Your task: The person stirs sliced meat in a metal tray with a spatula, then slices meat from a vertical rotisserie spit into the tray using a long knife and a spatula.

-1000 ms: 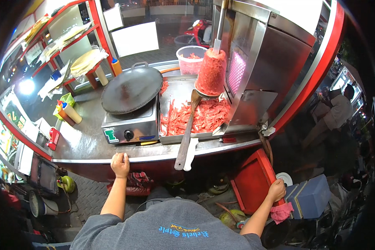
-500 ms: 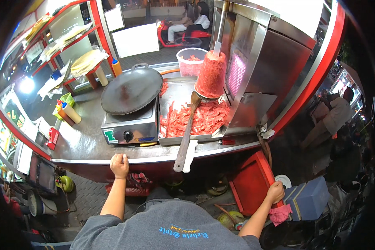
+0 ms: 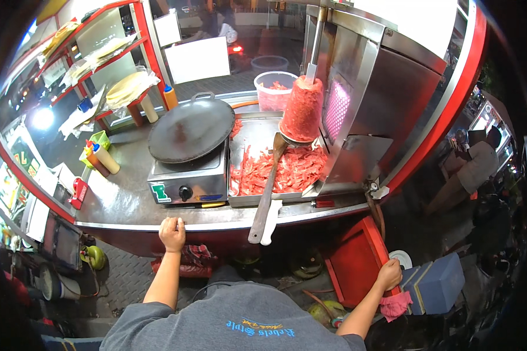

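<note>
My left hand [image 3: 172, 235] is closed at the front edge of the metal counter [image 3: 129, 212], its fingers curled over the rim. Low on the right, my right hand [image 3: 390, 274] grips the outer edge of a red panel [image 3: 357, 263] with a raised rim, like a cabinet door standing open. Just below that hand hangs a pink cloth [image 3: 396, 305]. Between my hands, a wooden spatula [image 3: 264, 202] and a white-handled knife [image 3: 271, 222] lean over the counter edge from a tray [image 3: 257, 202] of shaved red meat [image 3: 281, 169].
A cone of meat [image 3: 303, 110] stands on a spit beside the metal grill [image 3: 377, 99]. A flat black pan [image 3: 191, 130] sits on a burner. Sauce bottles [image 3: 102, 159] and flatbread shelves [image 3: 129, 88] are left. A blue box [image 3: 436, 284] stands right of the panel.
The whole view has shifted slightly. Both hands keep their places on the counter edge and red panel. The red motorbike with riders beyond the stall has moved left, mostly behind the white board.
</note>
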The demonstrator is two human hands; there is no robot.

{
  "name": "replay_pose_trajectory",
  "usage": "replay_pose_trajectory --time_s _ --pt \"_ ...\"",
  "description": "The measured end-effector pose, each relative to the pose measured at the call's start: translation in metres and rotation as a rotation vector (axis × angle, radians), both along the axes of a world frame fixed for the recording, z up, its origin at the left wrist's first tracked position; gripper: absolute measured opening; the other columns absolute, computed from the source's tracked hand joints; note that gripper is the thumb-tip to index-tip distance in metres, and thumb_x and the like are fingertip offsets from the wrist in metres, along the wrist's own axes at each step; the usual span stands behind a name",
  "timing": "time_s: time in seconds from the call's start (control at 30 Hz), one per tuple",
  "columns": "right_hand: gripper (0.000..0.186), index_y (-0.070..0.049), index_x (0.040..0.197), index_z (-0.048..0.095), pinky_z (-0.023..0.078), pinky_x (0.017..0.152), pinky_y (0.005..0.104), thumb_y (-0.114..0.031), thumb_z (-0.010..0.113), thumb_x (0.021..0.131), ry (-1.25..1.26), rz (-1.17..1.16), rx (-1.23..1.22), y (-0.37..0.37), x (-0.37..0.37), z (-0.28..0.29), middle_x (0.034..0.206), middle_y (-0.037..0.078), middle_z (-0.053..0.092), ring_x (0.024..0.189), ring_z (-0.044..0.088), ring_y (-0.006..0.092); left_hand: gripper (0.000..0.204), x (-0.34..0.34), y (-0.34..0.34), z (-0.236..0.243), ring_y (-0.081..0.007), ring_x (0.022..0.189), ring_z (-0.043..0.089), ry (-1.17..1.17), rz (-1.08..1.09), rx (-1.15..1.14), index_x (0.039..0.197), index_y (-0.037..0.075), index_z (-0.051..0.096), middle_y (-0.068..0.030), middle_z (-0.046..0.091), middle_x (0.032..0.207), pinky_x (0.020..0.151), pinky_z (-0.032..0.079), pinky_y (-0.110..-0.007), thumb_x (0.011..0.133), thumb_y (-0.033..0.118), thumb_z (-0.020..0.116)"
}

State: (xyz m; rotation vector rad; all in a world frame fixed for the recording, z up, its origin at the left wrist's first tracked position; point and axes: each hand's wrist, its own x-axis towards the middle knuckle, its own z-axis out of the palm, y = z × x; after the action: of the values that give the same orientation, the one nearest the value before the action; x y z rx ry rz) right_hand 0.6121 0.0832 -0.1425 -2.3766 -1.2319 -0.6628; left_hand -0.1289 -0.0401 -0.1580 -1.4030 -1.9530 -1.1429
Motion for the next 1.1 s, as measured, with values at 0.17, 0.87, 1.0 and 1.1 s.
replay_pose_trajectory --time_s 0.17,0.87,1.0,1.1 --pt "0.043 -0.005 0.086 0.076 0.053 0.074 0.0556 -0.034 0.051 0.107 0.008 0.001 -0.008 -0.001 0.000 0.000 0.085 0.019 0.077 0.079 0.072 0.0417 0.023 0.001 -0.001 0.000 -0.0347 0.071 0.059 0.007 -0.001 0.002 0.083 0.005 0.063 -0.0127 0.058 0.076 0.067 0.047 -0.047 0.100 0.020 0.068" --pt "0.041 -0.007 0.091 0.076 0.053 0.075 0.0574 -0.036 0.051 0.107 0.020 0.013 0.031 0.002 0.004 -0.009 0.086 0.022 0.075 0.080 0.072 0.0442 0.040 0.042 0.002 0.035 -0.0303 0.070 0.065 -0.513 -0.204 -0.235 0.081 0.002 0.070 -0.0129 0.068 0.077 0.069 0.050 -0.042 0.108 0.031 0.063" --pt "0.042 -0.007 0.093 0.076 0.053 0.078 0.0578 -0.037 0.050 0.107 0.027 -0.013 0.001 0.002 0.012 -0.013 0.086 0.023 0.075 0.081 0.072 0.0450 0.054 0.107 0.017 0.096 -0.0091 0.074 0.064 -1.066 -0.633 -0.606 0.099 0.002 0.078 -0.0008 0.071 0.082 0.072 0.055 -0.028 0.116 0.045 0.049" --pt "0.042 -0.007 0.093 0.076 0.053 0.078 0.0579 -0.036 0.050 0.107 0.037 -0.007 -0.003 0.005 0.010 -0.014 0.086 0.023 0.075 0.081 0.072 0.0450 0.061 0.124 0.034 0.081 -0.0145 0.088 0.072 -1.332 -0.925 -0.625 0.133 0.001 0.067 -0.0058 0.073 0.103 0.084 0.059 -0.031 0.117 0.052 0.038"
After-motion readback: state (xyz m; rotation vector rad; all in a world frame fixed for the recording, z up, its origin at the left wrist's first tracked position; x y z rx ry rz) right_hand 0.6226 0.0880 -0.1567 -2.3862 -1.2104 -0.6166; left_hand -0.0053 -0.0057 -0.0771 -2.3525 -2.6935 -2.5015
